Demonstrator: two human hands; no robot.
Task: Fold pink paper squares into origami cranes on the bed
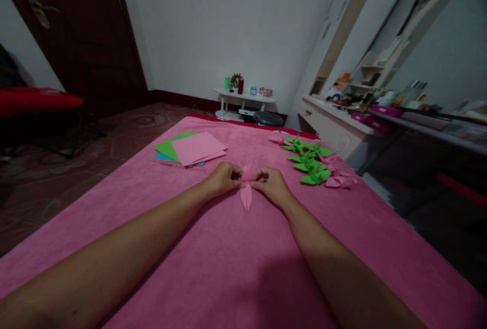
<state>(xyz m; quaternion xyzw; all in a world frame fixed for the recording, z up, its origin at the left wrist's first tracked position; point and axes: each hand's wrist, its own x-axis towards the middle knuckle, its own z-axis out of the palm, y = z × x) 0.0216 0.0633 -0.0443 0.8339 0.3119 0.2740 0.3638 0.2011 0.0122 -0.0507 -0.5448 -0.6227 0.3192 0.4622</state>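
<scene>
1. Left hand: fingers curled in, fingertips pinched onto the left side of a folded pink paper piece.
2. Right hand: fingers curled too, thumb and forefinger pinched on the right side of the same piece. Both hands meet at its upper part, nearly touching each other.
3. Pink paper piece: narrow, pointed, tip aimed back toward the person, lying on or just above the pink cloth at the middle of the surface, between the two hands.
4. Both forearms stretch out over the cloth, bare.
5. Left of the hands, near: stack of flat paper sheets, pink on top, green and blue under it.
6. Right of the hands, near: pile of folded paper figures, green mostly, some pink at the edges.
7. Further back: small white table with bottles by the wall, dark door at left, cluttered dresser at right, red seat far left.
</scene>
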